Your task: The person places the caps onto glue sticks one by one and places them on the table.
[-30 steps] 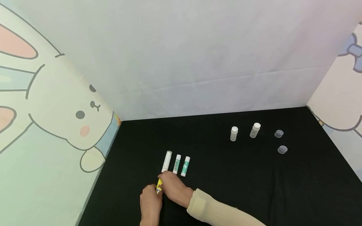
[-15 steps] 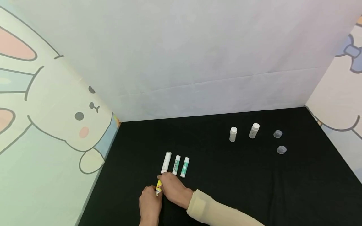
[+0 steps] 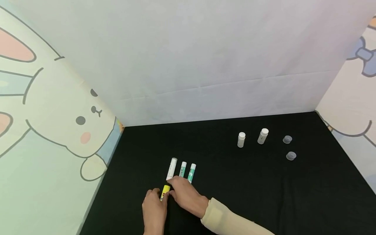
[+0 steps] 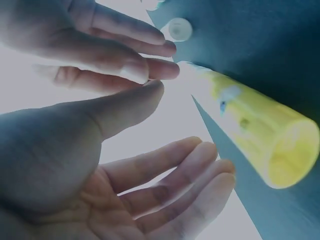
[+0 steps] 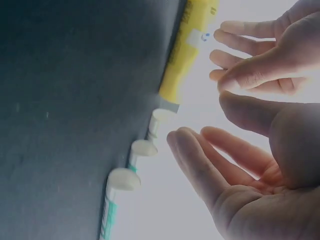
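Note:
A yellow glue stick [image 3: 165,192] lies on the black cloth between my hands. My left hand [image 3: 154,209] is beside its left and near end, thumb and fingers spread apart; in the left wrist view the yellow tube [image 4: 250,120] lies beyond the fingertips. On the other side my right hand [image 3: 188,195] hovers near its far end, fingers loose and holding nothing. Just beyond lie a white glue stick [image 3: 171,168] and two green-and-white glue sticks [image 3: 182,169], their near ends partly hidden by the right hand. In the right wrist view, white ends [image 5: 125,179] point toward the camera.
Two white-capped bottles [image 3: 241,139] stand at the back right. Right of them are two small translucent cups [image 3: 287,139]. A white curtain [image 3: 205,65] rises behind the table, with cartoon-printed panels [image 3: 58,137] at both sides.
Both hands have let go of the yellow glue stick, which stays lying in about the same place. My right hand has drawn slightly to the right, and the left hand's fingers have opened.

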`<control>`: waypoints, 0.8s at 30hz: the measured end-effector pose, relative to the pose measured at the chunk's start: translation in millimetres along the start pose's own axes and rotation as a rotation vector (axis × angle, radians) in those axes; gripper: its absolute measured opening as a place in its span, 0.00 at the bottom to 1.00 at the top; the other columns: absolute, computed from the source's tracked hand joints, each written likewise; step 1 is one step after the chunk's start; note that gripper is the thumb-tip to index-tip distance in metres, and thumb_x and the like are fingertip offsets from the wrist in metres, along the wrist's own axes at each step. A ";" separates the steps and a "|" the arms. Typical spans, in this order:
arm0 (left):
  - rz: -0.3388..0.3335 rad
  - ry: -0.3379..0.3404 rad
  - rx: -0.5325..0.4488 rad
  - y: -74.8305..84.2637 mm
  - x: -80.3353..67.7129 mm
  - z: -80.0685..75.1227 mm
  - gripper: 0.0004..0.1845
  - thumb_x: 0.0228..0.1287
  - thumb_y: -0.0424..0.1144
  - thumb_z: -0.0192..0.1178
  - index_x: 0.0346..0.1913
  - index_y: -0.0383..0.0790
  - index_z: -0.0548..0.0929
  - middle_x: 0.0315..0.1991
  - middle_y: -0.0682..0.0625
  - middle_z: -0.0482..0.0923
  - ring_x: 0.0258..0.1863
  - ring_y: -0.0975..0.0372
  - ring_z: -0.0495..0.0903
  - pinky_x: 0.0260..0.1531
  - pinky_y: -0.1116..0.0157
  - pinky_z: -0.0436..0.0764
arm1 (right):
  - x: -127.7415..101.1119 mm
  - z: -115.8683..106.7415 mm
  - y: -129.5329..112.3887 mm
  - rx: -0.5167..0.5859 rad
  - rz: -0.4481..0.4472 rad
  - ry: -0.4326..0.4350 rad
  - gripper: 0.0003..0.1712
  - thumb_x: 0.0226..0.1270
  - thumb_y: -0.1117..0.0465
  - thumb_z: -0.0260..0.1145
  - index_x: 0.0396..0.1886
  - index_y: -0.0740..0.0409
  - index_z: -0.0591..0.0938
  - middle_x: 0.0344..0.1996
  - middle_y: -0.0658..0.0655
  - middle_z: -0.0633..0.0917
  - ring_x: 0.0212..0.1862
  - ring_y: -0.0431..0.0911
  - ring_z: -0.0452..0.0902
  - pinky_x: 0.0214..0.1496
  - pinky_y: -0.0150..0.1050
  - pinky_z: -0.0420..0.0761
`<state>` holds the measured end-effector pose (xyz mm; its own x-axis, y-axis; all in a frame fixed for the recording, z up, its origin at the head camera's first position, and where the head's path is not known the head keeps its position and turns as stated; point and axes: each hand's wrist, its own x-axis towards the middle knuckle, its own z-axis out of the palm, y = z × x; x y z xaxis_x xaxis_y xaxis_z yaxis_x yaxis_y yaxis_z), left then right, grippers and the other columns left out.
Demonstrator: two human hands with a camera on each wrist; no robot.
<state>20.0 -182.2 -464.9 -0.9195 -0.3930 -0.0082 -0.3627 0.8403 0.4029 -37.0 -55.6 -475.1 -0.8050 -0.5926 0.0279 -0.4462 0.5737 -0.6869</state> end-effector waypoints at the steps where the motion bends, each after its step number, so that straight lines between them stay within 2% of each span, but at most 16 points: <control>1: 0.004 0.013 -0.004 1.4 -0.2 -0.6 0.20 0.61 0.35 0.77 0.45 0.20 0.85 0.36 0.35 0.81 0.37 0.41 0.85 0.42 0.42 0.83 | -1.5 -2.1 0.8 0.011 0.005 0.000 0.15 0.70 0.67 0.74 0.54 0.59 0.88 0.49 0.53 0.89 0.51 0.39 0.84 0.50 0.33 0.84; 4: 0.019 0.050 -0.022 5.7 -0.8 -2.2 0.19 0.62 0.36 0.77 0.45 0.21 0.86 0.36 0.36 0.81 0.36 0.42 0.85 0.41 0.43 0.83 | -5.8 -8.7 2.8 0.016 0.009 0.011 0.17 0.70 0.67 0.74 0.57 0.60 0.88 0.50 0.54 0.89 0.52 0.40 0.84 0.52 0.34 0.84; 8: 0.029 0.079 -0.048 12.1 -1.6 -2.9 0.17 0.64 0.36 0.76 0.45 0.23 0.87 0.36 0.37 0.81 0.34 0.45 0.84 0.40 0.44 0.83 | -12.0 -16.4 5.7 0.012 0.003 0.051 0.16 0.70 0.66 0.74 0.56 0.60 0.88 0.51 0.54 0.89 0.53 0.41 0.84 0.52 0.36 0.84; 16: 0.070 0.105 -0.120 24.9 -2.9 1.2 0.15 0.65 0.37 0.75 0.46 0.25 0.88 0.36 0.39 0.82 0.33 0.48 0.84 0.39 0.46 0.84 | -21.6 -32.2 15.4 0.045 0.017 0.144 0.16 0.70 0.67 0.74 0.56 0.62 0.88 0.53 0.57 0.89 0.56 0.49 0.86 0.56 0.45 0.86; 21: 0.096 0.103 -0.149 32.4 -2.5 4.7 0.14 0.66 0.36 0.75 0.46 0.27 0.88 0.37 0.40 0.82 0.34 0.48 0.85 0.38 0.47 0.84 | -22.5 -41.7 23.4 0.105 0.064 0.149 0.16 0.71 0.67 0.73 0.56 0.63 0.88 0.53 0.58 0.89 0.55 0.49 0.86 0.55 0.45 0.86; 24: 0.099 0.097 -0.164 36.0 -2.6 6.2 0.14 0.66 0.36 0.75 0.46 0.27 0.88 0.37 0.42 0.81 0.33 0.50 0.84 0.36 0.49 0.83 | -24.0 -46.4 28.4 0.113 0.089 0.152 0.17 0.71 0.66 0.73 0.58 0.64 0.87 0.55 0.59 0.88 0.60 0.52 0.85 0.59 0.49 0.85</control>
<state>8.4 -148.6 -456.1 -0.9277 -0.3521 0.1241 -0.2341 0.8076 0.5413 -48.5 1.2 -461.5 -0.8928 -0.4455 0.0663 -0.3304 0.5478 -0.7686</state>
